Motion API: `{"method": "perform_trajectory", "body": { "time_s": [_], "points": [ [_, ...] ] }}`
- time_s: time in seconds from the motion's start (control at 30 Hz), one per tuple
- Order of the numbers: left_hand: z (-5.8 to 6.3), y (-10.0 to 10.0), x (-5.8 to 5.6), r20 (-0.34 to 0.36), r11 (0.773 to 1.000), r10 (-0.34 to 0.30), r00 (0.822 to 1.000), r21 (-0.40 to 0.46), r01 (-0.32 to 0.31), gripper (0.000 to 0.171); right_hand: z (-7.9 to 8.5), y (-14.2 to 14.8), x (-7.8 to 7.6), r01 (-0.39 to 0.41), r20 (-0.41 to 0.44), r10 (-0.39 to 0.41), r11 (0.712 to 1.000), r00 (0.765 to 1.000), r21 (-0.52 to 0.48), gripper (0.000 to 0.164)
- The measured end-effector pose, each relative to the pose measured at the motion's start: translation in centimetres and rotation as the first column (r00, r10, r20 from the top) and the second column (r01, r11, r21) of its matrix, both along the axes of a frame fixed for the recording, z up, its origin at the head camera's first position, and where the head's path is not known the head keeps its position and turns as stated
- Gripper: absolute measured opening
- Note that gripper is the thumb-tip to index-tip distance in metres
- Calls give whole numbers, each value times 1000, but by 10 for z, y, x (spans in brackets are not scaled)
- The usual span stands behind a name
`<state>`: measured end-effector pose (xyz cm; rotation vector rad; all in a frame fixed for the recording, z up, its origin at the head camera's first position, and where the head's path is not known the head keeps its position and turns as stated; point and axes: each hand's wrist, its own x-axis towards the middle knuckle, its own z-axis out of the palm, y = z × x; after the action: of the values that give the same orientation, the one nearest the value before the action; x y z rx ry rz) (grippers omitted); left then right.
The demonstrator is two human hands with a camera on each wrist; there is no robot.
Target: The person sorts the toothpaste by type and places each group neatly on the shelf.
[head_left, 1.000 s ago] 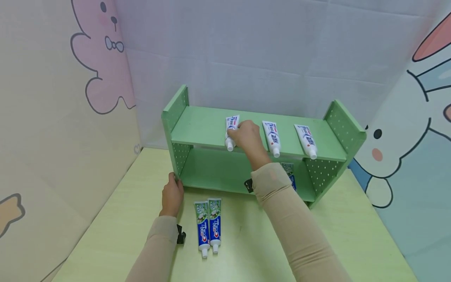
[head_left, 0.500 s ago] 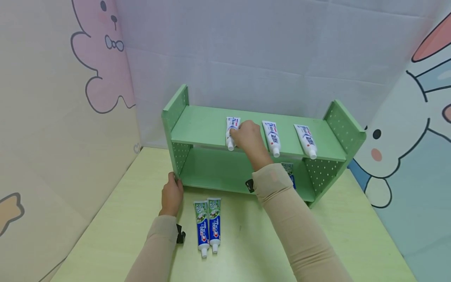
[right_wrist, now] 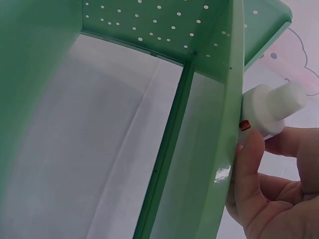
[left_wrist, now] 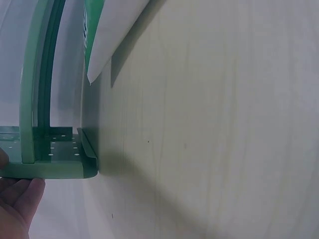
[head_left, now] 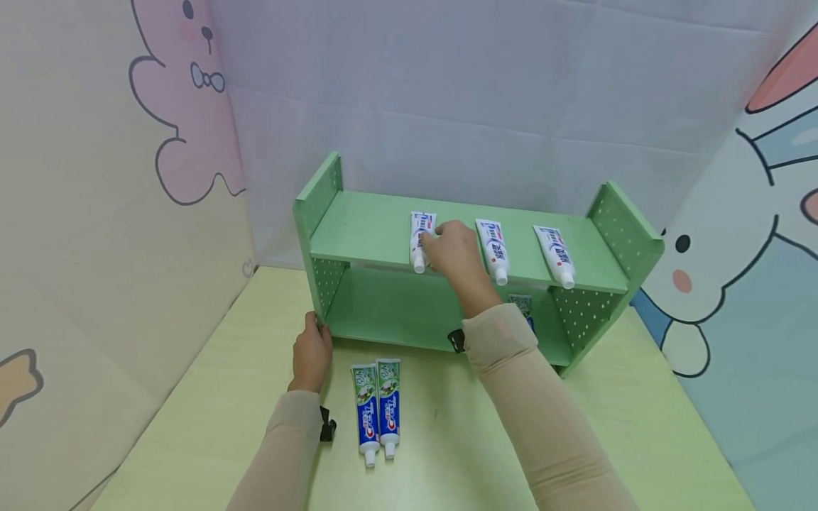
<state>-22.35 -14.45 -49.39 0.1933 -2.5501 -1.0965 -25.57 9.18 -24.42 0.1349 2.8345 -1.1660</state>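
Observation:
On the top board of the green shelf [head_left: 371,220] lies a white toothpaste tube [head_left: 419,245], its cap facing the front edge. My right hand [head_left: 456,255] pinches this tube from its right side. In the right wrist view its white cap [right_wrist: 286,101] juts past the board's edge, with the thumb and a finger of my right hand [right_wrist: 271,194] around the tube. My left hand [head_left: 312,355] holds the shelf's left side panel low at the front. The left wrist view shows the fingers of my left hand [left_wrist: 17,204] against that panel [left_wrist: 55,169].
Two more white toothpaste tubes [head_left: 493,248] [head_left: 554,254] lie spaced along the top board to the right. Two blue-and-green Crest toothpaste tubes [head_left: 366,411] [head_left: 388,404] lie side by side on the table [head_left: 447,454]. Another green-and-blue tube [head_left: 520,305] sits on the lower board, partly behind my right arm.
The white tube under my right hand shifted slightly toward me, then stayed put. My right hand and forearm have edged a little to the right. My left hand has not moved.

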Motion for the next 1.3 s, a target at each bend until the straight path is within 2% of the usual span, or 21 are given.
{"method": "perform_trajectory", "body": {
  "time_s": [0.33,0.67,1.3],
  "points": [
    [1,2,1,-2,1000,-1,1000,0,1,31,-4,7,12,13,-4,-13,999,1000,-49,50],
    [1,1,1,-20,1000,-1,1000,-7,0,30,-9,9,26,-10,-52,6,998,999,-64,50],
    [2,2,1,7,1000,1,1000,-1,-1,31,-20,13,54,-45,-87,32,988,996,-149,45]
  ]
}}
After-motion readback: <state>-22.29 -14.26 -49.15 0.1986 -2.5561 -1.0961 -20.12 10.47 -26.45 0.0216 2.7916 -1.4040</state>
